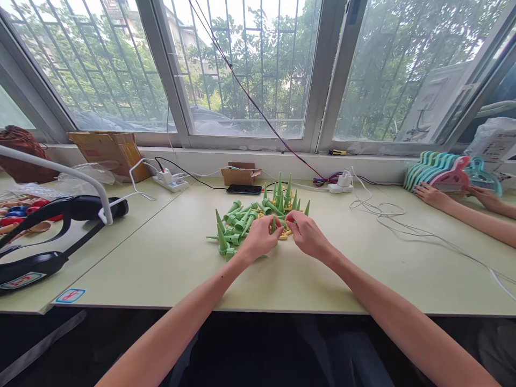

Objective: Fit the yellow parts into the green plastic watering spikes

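Observation:
My left hand [261, 236] is closed around a green plastic watering spike [273, 223], whose tapered tip points up between thumb and fingers. Close by on the right, my right hand [307, 234] has its thumb and fingertips pinched together; what they hold is too small to make out. A heap of green spikes [243, 219] with wide collars lies to the left of my hands. Behind them, several spikes [279, 192] stand upright with points up. Small yellow pegs [284, 234] are scattered on the table between and beyond my hands.
A black phone [244, 189] lies behind the spikes, before a small cardboard box [241, 174]. Power strips [341, 185] and loose cables run along the back and right. A black headset [64, 226] sits left. Another person's hands [434, 195] touch coloured hangers [435, 171] at right.

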The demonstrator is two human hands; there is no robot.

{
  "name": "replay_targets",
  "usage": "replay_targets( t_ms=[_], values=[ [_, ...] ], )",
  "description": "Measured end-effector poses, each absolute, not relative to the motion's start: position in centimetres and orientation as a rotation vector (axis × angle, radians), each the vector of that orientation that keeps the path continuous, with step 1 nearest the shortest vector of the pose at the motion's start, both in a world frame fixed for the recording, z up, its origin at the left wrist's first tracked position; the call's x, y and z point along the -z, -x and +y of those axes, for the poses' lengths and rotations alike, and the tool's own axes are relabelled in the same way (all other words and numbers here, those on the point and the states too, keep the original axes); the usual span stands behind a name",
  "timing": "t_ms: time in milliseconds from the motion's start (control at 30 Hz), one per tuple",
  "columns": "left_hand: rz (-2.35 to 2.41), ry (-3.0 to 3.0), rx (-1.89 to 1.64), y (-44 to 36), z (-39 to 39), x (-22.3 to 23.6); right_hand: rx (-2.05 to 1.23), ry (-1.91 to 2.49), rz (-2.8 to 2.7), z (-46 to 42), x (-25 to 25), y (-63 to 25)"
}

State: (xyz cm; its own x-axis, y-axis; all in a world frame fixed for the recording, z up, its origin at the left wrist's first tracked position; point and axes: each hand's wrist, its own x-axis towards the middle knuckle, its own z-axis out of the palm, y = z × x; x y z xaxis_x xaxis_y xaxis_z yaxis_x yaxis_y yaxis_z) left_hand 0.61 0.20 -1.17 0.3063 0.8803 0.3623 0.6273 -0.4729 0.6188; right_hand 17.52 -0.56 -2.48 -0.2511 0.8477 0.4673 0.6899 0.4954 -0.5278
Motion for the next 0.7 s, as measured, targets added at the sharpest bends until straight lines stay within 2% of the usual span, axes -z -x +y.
replay_targets(
  t_ms=[700],
  values=[
    [1.31, -2.185, -0.988, -0.54, 0.31, 1.28, -0.244, 1.277, -2.046, -0.84, 2.27, -17.4]
  ],
)
